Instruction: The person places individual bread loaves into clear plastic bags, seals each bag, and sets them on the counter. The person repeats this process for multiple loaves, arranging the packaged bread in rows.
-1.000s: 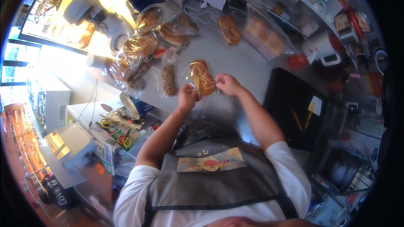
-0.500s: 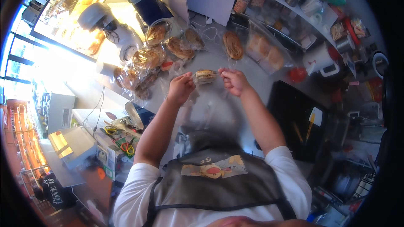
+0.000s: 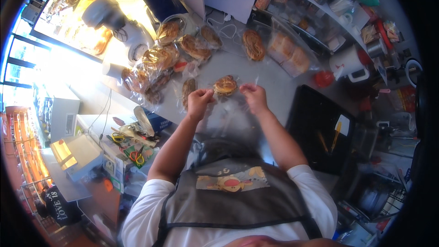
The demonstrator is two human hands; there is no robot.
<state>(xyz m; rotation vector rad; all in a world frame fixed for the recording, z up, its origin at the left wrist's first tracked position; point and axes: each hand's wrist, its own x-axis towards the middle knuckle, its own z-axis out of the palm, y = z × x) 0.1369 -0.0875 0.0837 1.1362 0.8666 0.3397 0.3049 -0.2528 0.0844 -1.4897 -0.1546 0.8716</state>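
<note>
A golden twisted bread roll (image 3: pixel 225 84) in a clear plastic bag is between my two hands, just above the grey worktop (image 3: pixel 219 66). My left hand (image 3: pixel 199 103) is closed in a pinch at the bag's left side. At the right side my right hand (image 3: pixel 254 98) pinches the bag too, thumb against fingers. The film is so transparent that its edges hardly show. Right behind my left hand lies a darker, long bagged bread (image 3: pixel 188 92).
Several bagged breads (image 3: pixel 157 59) are heaped at the back left, near a stand mixer (image 3: pixel 104 14). Another twisted bread (image 3: pixel 253 45) and a bag of rolls (image 3: pixel 289 52) lie at the back right. A black tray (image 3: pixel 315 128) with brushes is on the right; scissors (image 3: pixel 137 155) lie left.
The bread between my hands has turned from its layered side to show its twisted top. Both hands have come slightly nearer to me, and the long bread behind my left hand now shows.
</note>
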